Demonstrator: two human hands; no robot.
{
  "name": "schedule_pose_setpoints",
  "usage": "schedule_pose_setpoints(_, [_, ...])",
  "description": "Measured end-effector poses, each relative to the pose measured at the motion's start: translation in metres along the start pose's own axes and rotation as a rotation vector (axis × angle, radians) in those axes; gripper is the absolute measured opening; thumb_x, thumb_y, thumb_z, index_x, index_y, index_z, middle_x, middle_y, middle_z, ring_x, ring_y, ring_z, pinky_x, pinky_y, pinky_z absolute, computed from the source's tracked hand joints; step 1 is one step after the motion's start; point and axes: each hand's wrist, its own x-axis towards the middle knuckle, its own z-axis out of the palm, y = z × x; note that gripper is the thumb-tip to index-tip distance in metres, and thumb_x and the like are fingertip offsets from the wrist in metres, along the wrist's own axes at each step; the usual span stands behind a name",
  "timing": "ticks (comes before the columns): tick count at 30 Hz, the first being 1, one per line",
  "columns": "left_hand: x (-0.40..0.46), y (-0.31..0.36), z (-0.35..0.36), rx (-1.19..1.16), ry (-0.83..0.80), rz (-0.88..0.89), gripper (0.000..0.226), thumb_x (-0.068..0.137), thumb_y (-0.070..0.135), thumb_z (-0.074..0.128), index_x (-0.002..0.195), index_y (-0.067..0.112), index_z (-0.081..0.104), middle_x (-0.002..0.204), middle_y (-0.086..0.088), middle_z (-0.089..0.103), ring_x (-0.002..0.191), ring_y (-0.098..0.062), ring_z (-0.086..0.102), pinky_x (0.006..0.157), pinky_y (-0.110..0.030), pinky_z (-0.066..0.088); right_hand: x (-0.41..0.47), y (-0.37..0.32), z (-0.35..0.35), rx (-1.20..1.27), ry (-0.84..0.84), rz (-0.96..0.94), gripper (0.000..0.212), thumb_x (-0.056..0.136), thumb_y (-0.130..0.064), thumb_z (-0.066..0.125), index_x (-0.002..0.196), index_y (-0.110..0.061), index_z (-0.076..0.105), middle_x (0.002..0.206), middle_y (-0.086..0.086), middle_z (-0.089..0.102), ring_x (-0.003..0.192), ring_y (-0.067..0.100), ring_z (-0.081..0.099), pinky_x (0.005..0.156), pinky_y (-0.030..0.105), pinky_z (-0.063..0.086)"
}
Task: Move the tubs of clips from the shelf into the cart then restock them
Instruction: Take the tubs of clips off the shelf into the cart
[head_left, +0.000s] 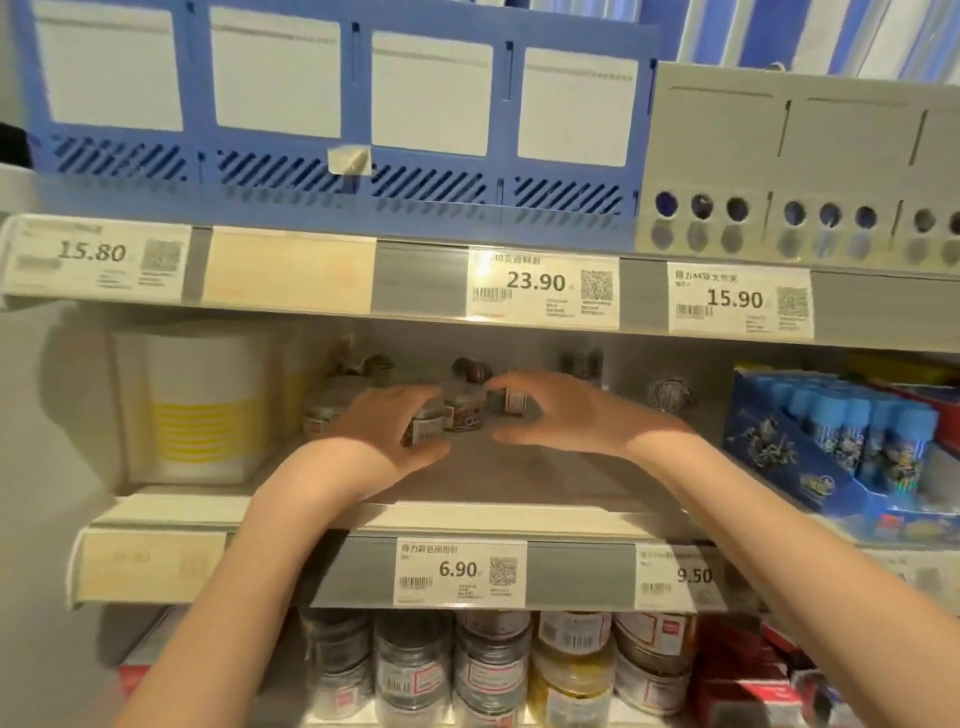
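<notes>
Left hand (387, 431): fingers curled round a small clip tub (422, 426).
Right hand (566, 413): fingers spread, holding nothing.
Clip tubs (462, 408): clustered mid-shelf (519, 483), between both hands.

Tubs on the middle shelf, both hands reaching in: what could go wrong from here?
1. The small tubs stand close together at the back; the left hand, curling round one tub, may knock its neighbours over.
2. The right hand is spread open with a tub behind its fingers; a sweep could push that one deeper.
3. The view is blurred, so how firm the left hand's hold is cannot be judged; a slip is possible.
</notes>
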Motion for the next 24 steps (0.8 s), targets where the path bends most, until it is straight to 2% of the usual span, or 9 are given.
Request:
schedule_pose_setpoints(4, [0.000,0.000,0.002,0.036,-0.075,0.023,0.068,0.089,0.039,0.058,0.147,0.028,0.023,0.153,0.008,0.022,0.140,-0.013,0.021,0.112,-0.026,0.017,0.032,0.006,-0.004,-0.067,-0.121,0.010,0.066,0.090,-0.028,0.061,0.147,-0.019,0.028,0.149,0.001,0.035,0.131,0.017,0.039,0.101,0.022,0.031])
schedule_pose_setpoints(7, [-0.003,0.002,0.000,0.022,-0.035,-0.003,0.063,0.090,0.041,0.055,0.145,0.031,0.026,0.149,0.009,0.026,0.138,-0.015,0.023,0.109,-0.026,0.018,0.044,0.016,-0.001,-0.046,-0.186,0.018,0.071,0.089,-0.034,0.061,0.148,-0.027,0.024,0.151,-0.004,0.031,0.133,0.017,0.037,0.104,0.023,0.031])
schedule_pose_setpoints(11, [-0.004,0.004,-0.004,-0.018,0.025,0.014,0.048,0.082,0.059,0.053,0.126,0.044,0.043,0.104,0.015,0.042,0.114,-0.016,0.038,0.093,-0.026,0.029,0.046,0.022,0.003,-0.028,-0.240,-0.023,0.071,0.089,-0.036,0.062,0.148,-0.032,0.022,0.153,-0.006,0.025,0.135,0.015,0.033,0.099,0.020,0.027])
schedule_pose_setpoints(13, [-0.004,0.005,-0.005,-0.046,0.081,0.026,0.036,0.084,0.052,0.058,0.118,0.040,0.054,0.097,0.012,0.045,0.104,-0.014,0.042,0.086,-0.023,0.029,0.046,0.024,0.001,-0.040,-0.230,-0.040,0.069,0.087,-0.039,0.063,0.146,-0.035,0.027,0.151,-0.006,0.026,0.133,0.016,0.033,0.102,0.025,0.029])
schedule_pose_setpoints(16, [-0.005,0.006,-0.008,-0.157,0.134,0.031,0.014,0.084,0.033,0.065,0.097,0.027,0.067,0.095,0.009,0.049,0.088,-0.004,0.050,0.075,-0.017,0.033,0.041,0.023,-0.011,-0.021,-0.202,-0.074,0.048,0.085,-0.038,0.064,0.131,-0.035,0.049,0.125,-0.009,0.046,0.107,0.010,0.049,0.085,0.024,0.038])
schedule_pose_setpoints(19, [-0.007,0.004,-0.009,-0.213,0.148,0.049,0.008,0.079,0.035,0.068,0.085,0.030,0.067,0.097,0.011,0.051,0.086,0.005,0.050,0.073,-0.012,0.034,0.036,0.023,-0.015,0.065,-0.126,-0.125,0.033,0.083,-0.033,0.068,0.114,-0.028,0.059,0.104,-0.011,0.053,0.091,0.008,0.053,0.076,0.023,0.041])
schedule_pose_setpoints(21, [-0.007,0.003,-0.009,-0.195,0.108,0.028,0.013,0.080,0.035,0.069,0.093,0.033,0.064,0.105,0.014,0.054,0.096,0.003,0.050,0.080,-0.010,0.037,0.038,0.023,-0.004,0.065,-0.115,-0.126,0.046,0.080,-0.034,0.071,0.123,-0.030,0.052,0.117,-0.010,0.050,0.101,0.010,0.051,0.085,0.026,0.042])
schedule_pose_setpoints(23, [-0.007,0.003,-0.008,-0.193,0.075,0.002,0.022,0.082,0.033,0.068,0.101,0.036,0.059,0.112,0.015,0.057,0.104,-0.003,0.053,0.090,-0.019,0.042,0.044,0.025,0.008,0.054,-0.133,-0.131,0.060,0.080,-0.038,0.071,0.133,-0.034,0.043,0.135,-0.007,0.044,0.118,0.014,0.046,0.097,0.031,0.039])
schedule_pose_setpoints(24, [-0.008,0.004,-0.008,-0.201,0.069,-0.009,0.026,0.082,0.034,0.068,0.104,0.038,0.056,0.115,0.016,0.057,0.107,-0.005,0.054,0.093,-0.024,0.043,0.044,0.025,0.012,0.071,-0.138,-0.141,0.061,0.081,-0.039,0.069,0.134,-0.035,0.040,0.138,-0.006,0.043,0.120,0.015,0.045,0.097,0.030,0.038])
